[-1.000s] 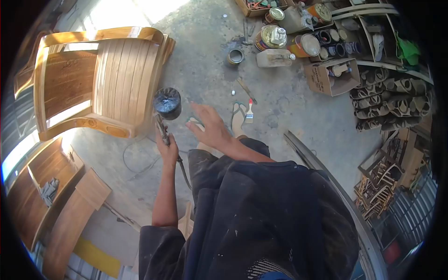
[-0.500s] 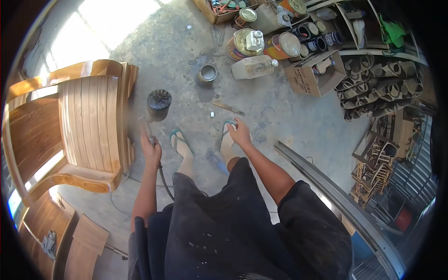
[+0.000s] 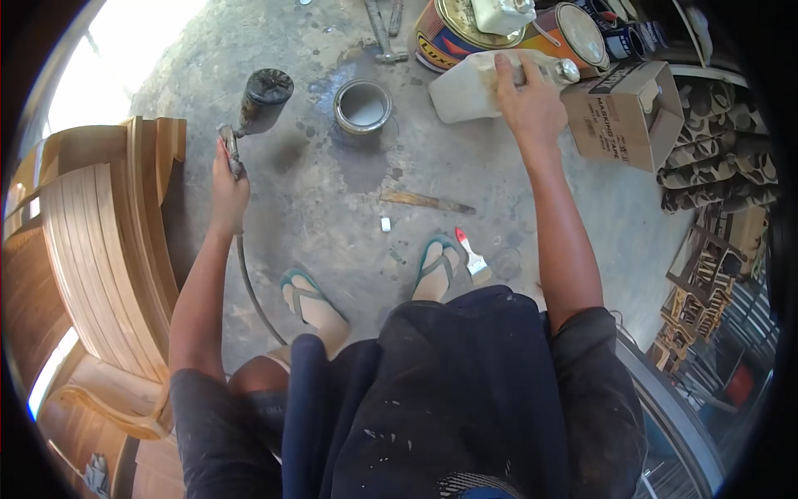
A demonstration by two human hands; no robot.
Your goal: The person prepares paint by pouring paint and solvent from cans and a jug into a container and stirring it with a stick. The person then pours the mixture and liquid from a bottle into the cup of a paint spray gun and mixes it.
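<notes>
My left hand [image 3: 230, 190] is closed around a spray gun [image 3: 232, 154] with a dark cup [image 3: 264, 98] on it and a hose [image 3: 253, 291] trailing down toward my legs. On the right, my right hand [image 3: 532, 104] grips a whitish plastic jug [image 3: 465, 90] from above, thumb and fingers over its side. The jug's capped end points right; whether it is clear of the floor I cannot tell. Between the hands stands an open can [image 3: 363, 108] with pale grey liquid inside. A red-handled paintbrush [image 3: 472, 256] lies beside my right foot.
A wooden chair [image 3: 100, 258] stands close on the left. Paint tins [image 3: 449, 37], a cardboard box [image 3: 615, 121] and camouflage-patterned rolls [image 3: 715, 145] crowd the upper right. On the floor lie a hammer [image 3: 382, 37], a wooden stick [image 3: 424, 201] and a small white block [image 3: 386, 224].
My right hand has gone from beside my right foot up to the jug and taken hold of it. The paintbrush now shows on the floor. The view and the spray gun have shifted forward.
</notes>
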